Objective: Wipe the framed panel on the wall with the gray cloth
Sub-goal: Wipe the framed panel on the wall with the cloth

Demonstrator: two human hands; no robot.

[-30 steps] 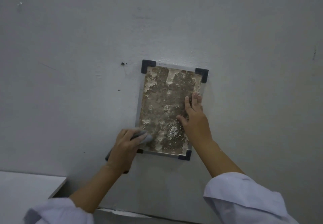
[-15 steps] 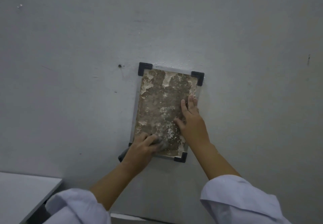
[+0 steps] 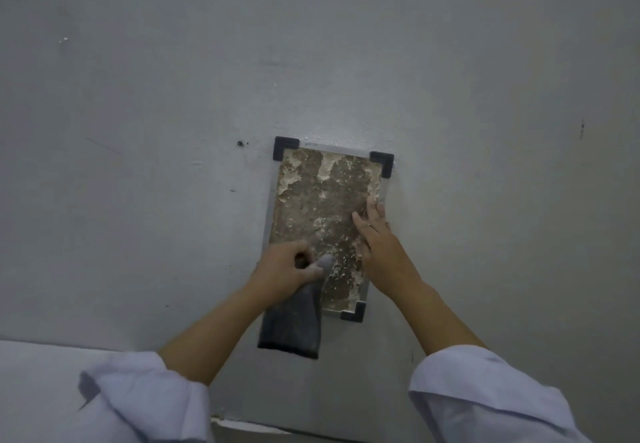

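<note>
Mid-wipe, nowhere near done. The framed panel (image 3: 322, 214) is on the wall (image 3: 173, 96) in front of me, upright, tilted slightly, black corner brackets at the top left, top right and bottom right; the bottom left corner is hidden behind my left hand and the cloth.

Panel surface: mostly brown and blotchy, with pale flaky patches near the top and a speckled white patch low in the middle. No clean zone I can point to, so I'd judge most of the face is left to do.

Left hand (image 3: 282, 274): fingers curled, pinching a bunched end of the gray cloth (image 3: 294, 321) against the lower part of the panel. The bunched tip pokes out to the right of my knuckles, touching the speckled patch. The rest of the cloth hangs loose below my hand, past the panel's bottom edge and over the bare wall.

Right hand (image 3: 375, 238): fingers straight and together, flat on the panel's right side, bracing it. Holds nothing.

Only the small bunched tip looks to be in contact, so each pass likely covers a narrow strip. Upper half is well above the cloth.

Edge of a white table (image 3: 41, 359) at lower left.
</note>
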